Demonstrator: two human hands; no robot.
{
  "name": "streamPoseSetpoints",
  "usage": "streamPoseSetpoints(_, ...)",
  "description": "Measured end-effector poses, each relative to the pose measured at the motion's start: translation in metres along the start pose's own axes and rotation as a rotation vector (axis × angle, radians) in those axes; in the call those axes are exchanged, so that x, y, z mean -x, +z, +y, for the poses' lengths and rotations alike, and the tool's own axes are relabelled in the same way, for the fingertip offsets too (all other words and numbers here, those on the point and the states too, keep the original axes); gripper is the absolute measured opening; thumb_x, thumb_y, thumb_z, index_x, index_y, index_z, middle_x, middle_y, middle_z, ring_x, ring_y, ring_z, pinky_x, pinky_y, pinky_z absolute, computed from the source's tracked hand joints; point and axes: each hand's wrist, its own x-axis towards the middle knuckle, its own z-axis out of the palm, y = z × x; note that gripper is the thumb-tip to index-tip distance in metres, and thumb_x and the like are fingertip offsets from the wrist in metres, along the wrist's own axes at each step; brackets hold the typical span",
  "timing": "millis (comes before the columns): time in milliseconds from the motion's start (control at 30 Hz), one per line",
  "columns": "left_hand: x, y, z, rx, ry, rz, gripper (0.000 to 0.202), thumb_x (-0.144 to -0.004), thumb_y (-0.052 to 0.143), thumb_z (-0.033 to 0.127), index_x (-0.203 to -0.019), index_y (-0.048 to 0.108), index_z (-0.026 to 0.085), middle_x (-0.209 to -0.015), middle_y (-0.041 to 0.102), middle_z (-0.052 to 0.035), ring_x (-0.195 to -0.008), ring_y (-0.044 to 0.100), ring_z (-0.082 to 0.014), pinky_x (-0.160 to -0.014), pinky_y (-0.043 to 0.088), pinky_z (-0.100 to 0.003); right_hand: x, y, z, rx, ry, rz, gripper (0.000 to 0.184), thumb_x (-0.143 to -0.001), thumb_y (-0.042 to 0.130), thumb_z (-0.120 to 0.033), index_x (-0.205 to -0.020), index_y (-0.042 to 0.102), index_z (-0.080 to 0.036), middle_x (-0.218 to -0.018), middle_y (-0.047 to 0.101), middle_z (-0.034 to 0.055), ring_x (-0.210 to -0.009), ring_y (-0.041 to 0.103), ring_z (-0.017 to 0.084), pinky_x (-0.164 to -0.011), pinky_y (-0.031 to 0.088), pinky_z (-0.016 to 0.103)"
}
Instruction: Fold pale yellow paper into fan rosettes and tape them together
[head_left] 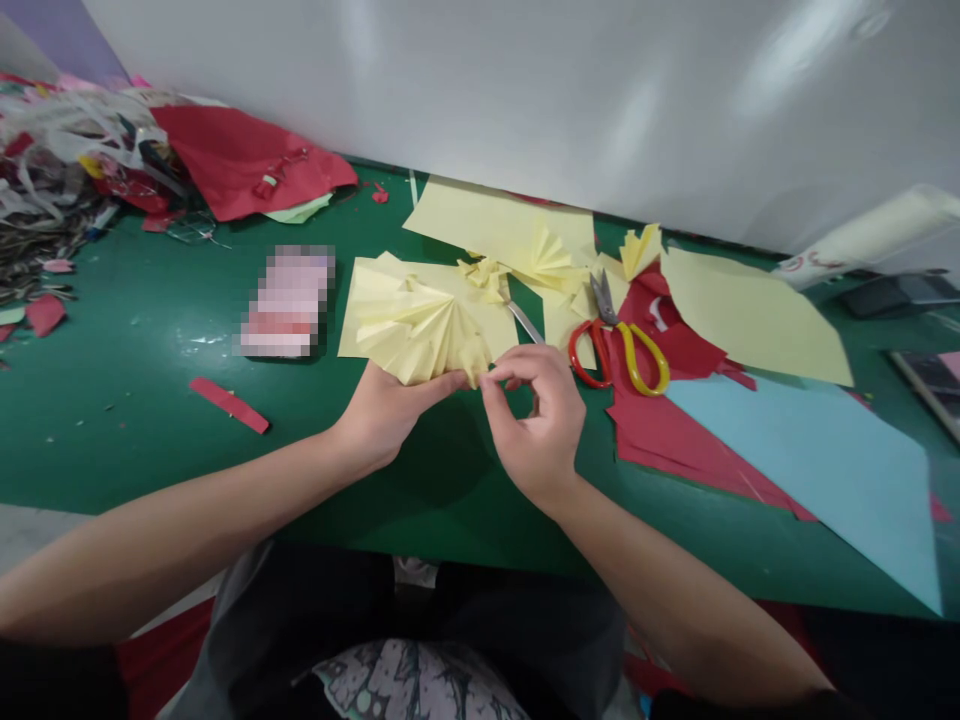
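Observation:
A pale yellow sheet folded into a pleated fan (420, 322) lies on the green table (150, 330). My left hand (386, 410) holds the fan's near edge, its fingers closed on the paper. My right hand (538, 415) pinches the fan's right corner between thumb and fingers. Red and yellow handled scissors (621, 345) lie just right of my right hand, on red paper. A thin metal tool (523, 322) lies between the fan and the scissors.
More yellow sheets and small folded fans (540, 255) lie behind. Red paper (675, 420) and a light blue sheet (832, 465) spread to the right. A pile of paper scraps (67, 170) and red paper (247, 160) fills the far left. A blurred pink object (287, 300) sits left of the fan.

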Motion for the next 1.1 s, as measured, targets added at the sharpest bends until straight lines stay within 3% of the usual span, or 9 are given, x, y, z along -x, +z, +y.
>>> streamPoseSetpoints(133, 0.001, -0.001, -0.001, -0.070, 0.048, -0.020, 0.031, -0.069, 0.065, 0.017, -0.099, 0.059, 0.021, -0.089, 0.066, -0.0021, -0.100, 0.057, -0.0177, -0.092, 0.045, -0.032, 0.000, 0.000, -0.002, 0.026, 0.032, -0.035, 0.005, -0.072, 0.058, -0.015, -0.075, 0.058, -0.019, -0.078, 0.057, 0.0031, -0.075, 0.055, 0.014, -0.058, 0.046, 0.028)
streamPoseSetpoints(433, 0.003, -0.003, -0.001, -0.260, 0.098, -0.006, 0.026, -0.069, 0.065, 0.021, -0.094, 0.061, 0.020, -0.077, 0.067, -0.0019, -0.104, 0.056, -0.0173, -0.095, 0.042, -0.031, 0.001, 0.000, -0.001, 0.039, 0.073, -0.038, 0.006, -0.073, 0.058, -0.018, -0.069, 0.057, -0.022, -0.080, 0.057, 0.0030, -0.076, 0.056, 0.015, -0.061, 0.048, 0.032)
streamPoseSetpoints(700, 0.002, 0.001, 0.001, -0.003, 0.056, -0.042, 0.024, -0.072, 0.062, 0.018, -0.096, 0.061, 0.022, -0.083, 0.067, -0.0006, -0.104, 0.056, -0.0169, -0.093, 0.044, -0.032, 0.000, -0.001, -0.002, 0.014, 0.110, -0.110, 0.007, -0.075, 0.056, -0.019, -0.068, 0.056, -0.020, -0.081, 0.053, 0.0035, -0.077, 0.053, 0.014, -0.061, 0.046, 0.029)
streamPoseSetpoints(833, 0.000, -0.001, 0.002, 0.117, -0.036, -0.011, 0.018, -0.073, 0.062, 0.019, -0.091, 0.062, 0.020, -0.089, 0.066, -0.0012, -0.100, 0.058, -0.0169, -0.085, 0.048, -0.029, -0.001, -0.002, -0.003, -0.036, 0.141, -0.110, 0.010, -0.075, 0.057, -0.020, -0.065, 0.054, -0.020, -0.080, 0.051, 0.0024, -0.077, 0.052, 0.013, -0.063, 0.045, 0.028)
streamPoseSetpoints(1000, -0.003, -0.006, 0.004, 0.194, -0.112, -0.018, 0.016, -0.074, 0.060, 0.019, -0.089, 0.061, 0.020, -0.097, 0.064, -0.0015, -0.093, 0.060, -0.0168, -0.069, 0.050, -0.025, 0.000, 0.001, 0.004, -0.245, 0.389, -0.070, 0.004, -0.079, 0.050, -0.026, -0.081, 0.051, -0.023, -0.088, 0.049, 0.0012, -0.077, 0.050, 0.011, -0.059, 0.043, 0.025)
streamPoseSetpoints(1100, -0.005, -0.007, 0.007, 0.244, -0.130, -0.055, 0.014, -0.074, 0.057, 0.017, -0.088, 0.062, 0.020, -0.098, 0.063, -0.0013, -0.093, 0.059, -0.0170, -0.066, 0.050, -0.025, 0.000, 0.005, 0.012, -0.409, 0.636, -0.078, 0.017, -0.075, 0.055, -0.035, -0.087, 0.049, -0.025, -0.089, 0.047, -0.0004, -0.073, 0.049, 0.009, -0.057, 0.045, 0.022)
